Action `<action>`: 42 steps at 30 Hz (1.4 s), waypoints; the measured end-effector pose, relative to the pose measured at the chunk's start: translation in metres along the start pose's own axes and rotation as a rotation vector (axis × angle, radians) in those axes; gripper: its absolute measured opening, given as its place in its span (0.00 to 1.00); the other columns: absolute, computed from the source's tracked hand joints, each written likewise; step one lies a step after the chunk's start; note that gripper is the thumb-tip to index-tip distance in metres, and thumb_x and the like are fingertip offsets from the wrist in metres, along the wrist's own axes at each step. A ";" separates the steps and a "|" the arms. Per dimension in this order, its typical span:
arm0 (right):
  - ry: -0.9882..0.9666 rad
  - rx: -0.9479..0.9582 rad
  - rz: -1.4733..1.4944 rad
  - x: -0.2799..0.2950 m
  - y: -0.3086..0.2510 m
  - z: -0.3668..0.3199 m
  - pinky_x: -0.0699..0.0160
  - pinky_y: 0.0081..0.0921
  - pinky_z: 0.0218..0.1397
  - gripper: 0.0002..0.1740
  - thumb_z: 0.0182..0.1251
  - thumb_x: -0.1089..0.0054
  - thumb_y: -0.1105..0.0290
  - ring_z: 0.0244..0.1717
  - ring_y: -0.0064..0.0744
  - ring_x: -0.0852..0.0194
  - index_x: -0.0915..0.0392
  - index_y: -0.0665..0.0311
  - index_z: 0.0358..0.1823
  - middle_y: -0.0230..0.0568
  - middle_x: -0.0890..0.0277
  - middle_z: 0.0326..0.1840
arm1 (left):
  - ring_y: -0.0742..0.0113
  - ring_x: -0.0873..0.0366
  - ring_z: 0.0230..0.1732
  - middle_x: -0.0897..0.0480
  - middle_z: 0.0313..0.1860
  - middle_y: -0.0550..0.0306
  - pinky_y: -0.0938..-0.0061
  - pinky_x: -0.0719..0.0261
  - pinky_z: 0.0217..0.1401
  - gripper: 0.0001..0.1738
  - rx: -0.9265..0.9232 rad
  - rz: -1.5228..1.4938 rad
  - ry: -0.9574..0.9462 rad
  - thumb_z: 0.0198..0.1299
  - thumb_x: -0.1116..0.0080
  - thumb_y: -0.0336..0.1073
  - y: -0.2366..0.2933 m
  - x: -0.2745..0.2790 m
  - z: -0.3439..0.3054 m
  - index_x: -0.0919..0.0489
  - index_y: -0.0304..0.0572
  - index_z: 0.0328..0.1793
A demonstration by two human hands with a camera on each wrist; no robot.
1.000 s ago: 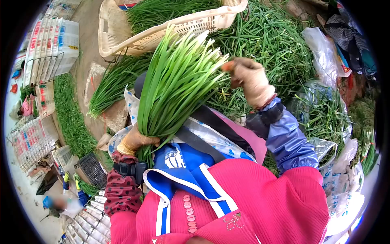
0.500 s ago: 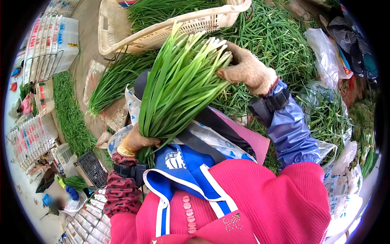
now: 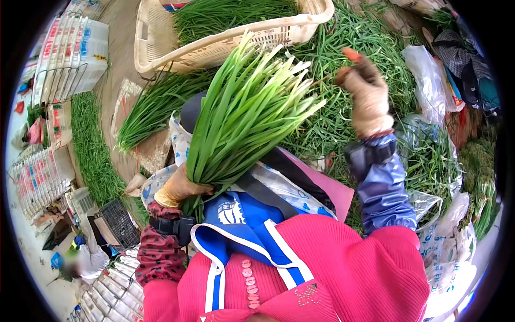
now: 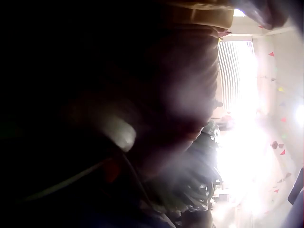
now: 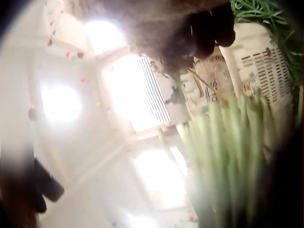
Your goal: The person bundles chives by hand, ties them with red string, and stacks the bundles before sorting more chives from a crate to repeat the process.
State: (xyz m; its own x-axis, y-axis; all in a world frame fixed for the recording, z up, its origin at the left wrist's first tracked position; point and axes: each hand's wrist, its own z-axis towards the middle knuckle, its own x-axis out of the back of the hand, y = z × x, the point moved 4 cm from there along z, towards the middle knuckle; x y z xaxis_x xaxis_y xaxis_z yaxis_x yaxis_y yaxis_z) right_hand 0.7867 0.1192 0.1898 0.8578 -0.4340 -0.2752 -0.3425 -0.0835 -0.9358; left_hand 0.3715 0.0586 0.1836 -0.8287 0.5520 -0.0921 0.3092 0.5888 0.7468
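My gloved left hand (image 3: 184, 188) grips a thick bunch of garlic chives (image 3: 247, 118) near its leafy lower end. The pale stem ends fan out up and to the right. Off to the right of them, my gloved right hand (image 3: 367, 96) is raised, an orange-tipped finger (image 3: 351, 55) pointing out. A thin yellow-brown strand (image 5: 206, 83), like a withered leaf, runs from its fingertips toward the stems in the right wrist view. The left wrist view is mostly dark, with part of the left hand (image 4: 175, 95) and some leaves (image 4: 190, 180) showing.
A cream plastic basket (image 3: 161, 56) holding more chives stands ahead. Beside it lies a large loose heap of chives (image 3: 354, 32). Another bunch (image 3: 161, 107) rests at the left. White crates (image 3: 72, 59) and a person (image 3: 80, 263) are farther left; plastic bags (image 3: 424, 75) lie right.
My right hand touched the stem ends half a second ago and has since pulled away right, a thin strand at its fingers. The left hand keeps its grip; the stems lean more to the right.
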 end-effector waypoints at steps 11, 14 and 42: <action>-0.954 -0.268 -0.525 -0.051 0.043 0.100 0.26 0.24 0.55 0.42 0.63 0.32 0.52 0.56 0.27 0.30 0.39 0.60 0.74 0.38 0.30 0.63 | 0.67 0.17 0.38 0.15 0.40 0.57 0.70 0.16 0.42 0.29 0.104 0.151 -0.148 0.44 0.29 0.20 0.016 0.003 0.013 0.23 0.35 0.57; -1.121 -0.167 -0.570 -0.096 0.045 0.092 0.21 0.22 0.45 0.35 0.61 0.30 0.61 0.45 0.24 0.24 0.31 0.62 0.69 0.37 0.20 0.51 | 0.68 0.17 0.39 0.15 0.42 0.57 0.69 0.16 0.44 0.31 0.082 0.216 -0.175 0.43 0.28 0.21 0.014 0.008 0.017 0.23 0.36 0.58; -0.974 0.028 -0.873 -0.089 0.041 0.063 0.19 0.26 0.49 0.29 0.53 0.33 0.69 0.41 0.25 0.19 0.24 0.62 0.60 0.39 0.15 0.44 | 0.69 0.18 0.37 0.15 0.40 0.57 0.70 0.17 0.42 0.30 0.014 0.305 -0.212 0.41 0.27 0.23 0.022 0.005 0.021 0.22 0.36 0.56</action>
State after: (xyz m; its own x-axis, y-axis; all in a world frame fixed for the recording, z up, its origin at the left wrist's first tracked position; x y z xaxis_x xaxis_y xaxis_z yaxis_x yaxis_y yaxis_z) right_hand 0.7210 0.2110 0.1620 0.7190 0.5775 0.3868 0.4626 0.0177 -0.8864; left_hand 0.3845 0.0866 0.1854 -0.5830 0.8125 -0.0025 0.5344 0.3857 0.7521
